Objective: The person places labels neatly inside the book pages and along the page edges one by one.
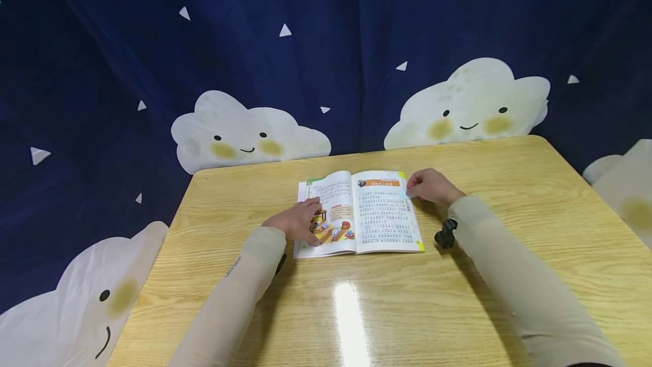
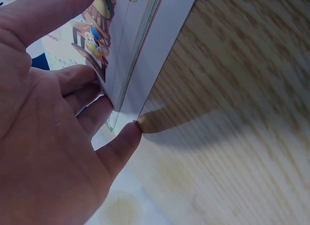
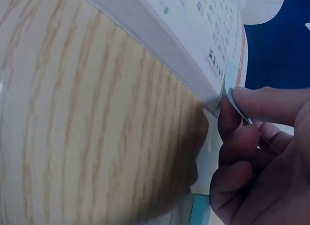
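Observation:
An open book [image 1: 387, 217] lies on the wooden table, its left page printed with text and a colourful picture, its right page with text under an orange heading. My left hand [image 1: 295, 222] rests on the left page at its outer edge, thumb and fingers spread. In the left wrist view, fingertips of that hand [image 2: 53, 142] touch the page edges. At the upper right edge of the right page, my right hand [image 1: 434, 187] pinches a small light blue paper slip [image 3: 231, 75] between thumb and index finger. The slip overlaps the page; its other end is inside the hand.
The wooden table [image 1: 407, 310] extends around the book on all sides, with a bright light reflection in front. Behind it hangs a dark blue curtain [image 1: 326, 61] with smiling clouds and white triangles. A small black device [image 1: 446, 234] sits at the right wrist.

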Tool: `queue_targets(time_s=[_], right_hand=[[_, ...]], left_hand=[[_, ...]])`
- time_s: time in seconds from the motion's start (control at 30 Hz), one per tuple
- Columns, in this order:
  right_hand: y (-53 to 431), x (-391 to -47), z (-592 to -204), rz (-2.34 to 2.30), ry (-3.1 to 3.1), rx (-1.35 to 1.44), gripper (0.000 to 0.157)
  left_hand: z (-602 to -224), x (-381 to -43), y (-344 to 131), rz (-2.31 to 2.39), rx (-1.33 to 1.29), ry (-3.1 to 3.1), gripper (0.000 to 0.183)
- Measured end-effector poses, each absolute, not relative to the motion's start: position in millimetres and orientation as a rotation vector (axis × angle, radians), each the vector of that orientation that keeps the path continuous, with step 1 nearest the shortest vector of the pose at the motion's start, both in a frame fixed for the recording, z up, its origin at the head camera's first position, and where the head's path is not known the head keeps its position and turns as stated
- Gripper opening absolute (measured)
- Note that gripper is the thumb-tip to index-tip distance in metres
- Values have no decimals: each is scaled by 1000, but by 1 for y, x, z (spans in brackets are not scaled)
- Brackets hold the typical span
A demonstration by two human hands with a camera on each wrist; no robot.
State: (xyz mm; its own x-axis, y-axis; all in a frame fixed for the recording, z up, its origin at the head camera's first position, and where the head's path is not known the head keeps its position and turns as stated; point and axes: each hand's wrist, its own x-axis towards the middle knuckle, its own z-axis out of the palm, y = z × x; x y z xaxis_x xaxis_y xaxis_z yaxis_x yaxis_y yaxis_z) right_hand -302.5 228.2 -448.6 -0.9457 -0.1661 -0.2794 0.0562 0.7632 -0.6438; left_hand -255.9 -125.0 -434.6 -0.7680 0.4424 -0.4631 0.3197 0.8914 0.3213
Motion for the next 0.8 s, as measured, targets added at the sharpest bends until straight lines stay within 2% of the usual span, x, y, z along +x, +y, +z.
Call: queue_targets(time_s=[0.3,0.8], right_hand=[[224,-305,-452,-933,2675,-24,17],[218,-303,-451,-813,2716,-52,11]], left_hand=[[-436,-256,-126,309,549,2516,90],[-438,-256,-126,315,551,2511,91]])
